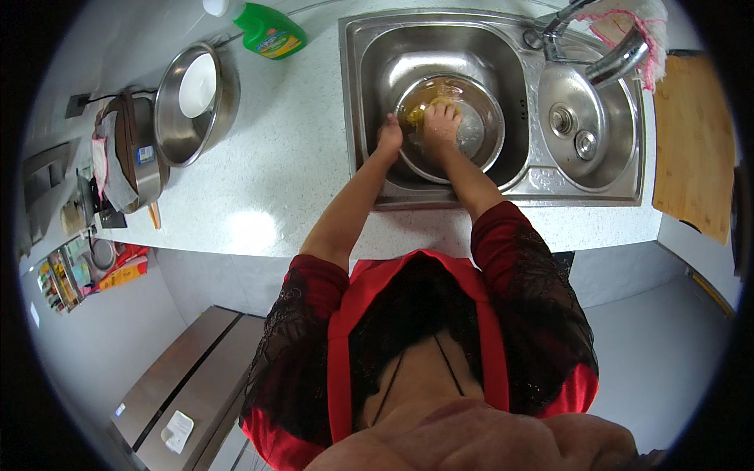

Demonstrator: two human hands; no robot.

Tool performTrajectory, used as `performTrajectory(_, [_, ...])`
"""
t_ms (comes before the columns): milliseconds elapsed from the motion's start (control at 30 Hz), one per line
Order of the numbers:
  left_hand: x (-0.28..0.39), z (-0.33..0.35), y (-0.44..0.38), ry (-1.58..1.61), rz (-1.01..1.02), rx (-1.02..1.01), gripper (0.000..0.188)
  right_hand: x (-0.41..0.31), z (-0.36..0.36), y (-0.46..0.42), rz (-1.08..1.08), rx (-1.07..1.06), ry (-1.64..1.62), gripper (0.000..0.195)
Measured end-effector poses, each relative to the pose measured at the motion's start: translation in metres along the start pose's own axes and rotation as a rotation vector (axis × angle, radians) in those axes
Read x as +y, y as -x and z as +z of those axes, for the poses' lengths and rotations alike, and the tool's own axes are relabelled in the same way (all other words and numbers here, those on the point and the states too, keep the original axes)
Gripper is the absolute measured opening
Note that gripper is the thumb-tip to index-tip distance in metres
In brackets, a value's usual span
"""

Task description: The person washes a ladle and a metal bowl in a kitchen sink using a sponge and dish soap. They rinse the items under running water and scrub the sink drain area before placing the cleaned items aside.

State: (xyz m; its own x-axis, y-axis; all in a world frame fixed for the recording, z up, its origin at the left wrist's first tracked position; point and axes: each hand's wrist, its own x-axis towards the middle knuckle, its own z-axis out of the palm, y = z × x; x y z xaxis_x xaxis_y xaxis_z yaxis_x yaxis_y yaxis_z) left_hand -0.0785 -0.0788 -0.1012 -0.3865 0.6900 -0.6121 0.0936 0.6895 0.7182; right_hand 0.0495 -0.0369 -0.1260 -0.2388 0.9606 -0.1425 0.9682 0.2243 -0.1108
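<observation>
A round stainless steel basin (492, 147) with water in it stands in the larger bowl of a steel double sink (406, 56). Inside the basin, my right hand (442, 122) presses on a wet yellow thing (417, 113), perhaps a cloth or scrubber; its kind is not clear. My left hand (390, 134) holds the basin's left rim, thumb up, with its fingers partly hidden along the outer wall.
A faucet (618, 59) with a pink-edged cloth (654, 35) hangs over the smaller bowl. A wooden cutting board (692, 147) lies at the right. On the left counter are a green detergent bottle (271, 32) and a steel basin (227, 112) holding a white bowl (198, 85).
</observation>
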Motion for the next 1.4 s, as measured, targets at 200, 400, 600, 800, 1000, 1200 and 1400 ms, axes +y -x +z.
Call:
performTrajectory(200, [0.005,-0.003,-0.011,0.279,-0.218,-0.045,0.089,-0.027,0.0,-0.037,0.541,0.36,-1.261,0.03])
performTrajectory(400, [0.024,-0.003,-0.006,0.226,-0.307,-0.08,0.095,-0.052,-0.001,0.006,0.187,-0.01,-1.045,0.033])
performTrajectory(600, [0.022,0.0,0.0,0.196,-0.219,-0.085,0.066,0.035,-0.047,0.064,-0.248,-0.789,-0.623,0.038])
performTrajectory(800, [-0.034,0.011,-0.056,0.153,-0.438,-0.333,0.035,0.055,-0.043,0.033,-0.58,-0.685,0.198,0.028])
performTrajectory(1000, [-0.005,-0.005,-0.02,0.224,-0.406,-0.487,0.026,0.007,-0.072,0.009,-0.576,-0.303,-0.305,0.017])
performTrajectory(1200, [0.054,-0.016,0.038,0.282,-0.326,-0.319,0.032,0.022,-0.11,-0.061,-1.198,0.146,0.146,0.013])
performTrajectory(1400, [0.074,-0.008,0.057,0.226,-0.279,-0.22,0.034,0.107,-0.109,-0.068,-0.935,-0.04,0.44,0.022])
